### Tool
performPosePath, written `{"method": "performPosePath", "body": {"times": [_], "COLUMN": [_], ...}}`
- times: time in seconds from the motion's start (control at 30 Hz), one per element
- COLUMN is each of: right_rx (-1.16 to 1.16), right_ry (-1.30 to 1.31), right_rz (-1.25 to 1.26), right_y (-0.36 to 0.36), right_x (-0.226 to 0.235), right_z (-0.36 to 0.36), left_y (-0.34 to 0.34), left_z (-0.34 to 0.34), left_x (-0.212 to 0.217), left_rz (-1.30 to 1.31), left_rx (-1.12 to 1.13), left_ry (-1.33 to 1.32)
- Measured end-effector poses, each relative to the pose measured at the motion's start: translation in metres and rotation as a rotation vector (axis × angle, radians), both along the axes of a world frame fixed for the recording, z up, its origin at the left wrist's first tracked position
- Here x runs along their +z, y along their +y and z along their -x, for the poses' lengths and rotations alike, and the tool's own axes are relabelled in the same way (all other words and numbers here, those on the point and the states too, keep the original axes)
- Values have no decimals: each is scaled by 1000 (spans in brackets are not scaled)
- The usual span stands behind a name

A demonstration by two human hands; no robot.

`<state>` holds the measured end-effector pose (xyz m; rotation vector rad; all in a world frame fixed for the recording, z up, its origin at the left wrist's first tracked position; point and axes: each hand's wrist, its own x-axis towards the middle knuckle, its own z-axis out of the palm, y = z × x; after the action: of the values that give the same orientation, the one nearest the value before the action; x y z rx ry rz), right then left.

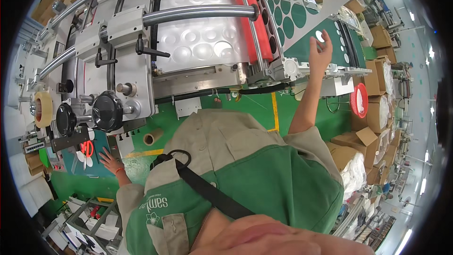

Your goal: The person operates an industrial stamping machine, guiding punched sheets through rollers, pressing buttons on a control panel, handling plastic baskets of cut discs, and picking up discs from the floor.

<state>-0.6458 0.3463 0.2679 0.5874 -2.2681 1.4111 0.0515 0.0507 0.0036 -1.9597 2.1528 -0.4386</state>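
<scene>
"Head view: right hand?"
"Half open, apparently empty; beside the thumb, a white disc over the green belt — touching or not, impossible to tell. Best handled by the rim, clear of the red roller leftward."
"Left hand?"
"Spread wide, seemingly empty — just right of red-handled scissors."

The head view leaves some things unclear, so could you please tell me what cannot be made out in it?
Head view: whether the right hand touches the white disc; the hand overlaps it.
Head view: the punched sheet's far end; cut off by the top edge.
Head view: what the red basket holds; too small.
Head view: whether the left hand touches the green surface; too small.
</scene>
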Motion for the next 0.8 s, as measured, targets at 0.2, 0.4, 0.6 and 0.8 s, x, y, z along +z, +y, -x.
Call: {"method": "performPosePath", "body": {"times": [0.2,0.4,0.6,0.8], "right_rx": [18,3,-33,-21], "right_ry": [-9,17,0,56], "right_rz": [70,150,186,217], "right_y": [-1,2,7,3], "right_x": [18,28,28,40], "right_z": [-16,-29,-31,-29], "left_y": [6,-4,-22,-31], "left_z": [7,10,41,39], "left_x": [0,3,-4,-5], "left_rz": [106,117,125,214], "left_rx": [19,42,343,341], "left_ry": [109,145,169,195]}}
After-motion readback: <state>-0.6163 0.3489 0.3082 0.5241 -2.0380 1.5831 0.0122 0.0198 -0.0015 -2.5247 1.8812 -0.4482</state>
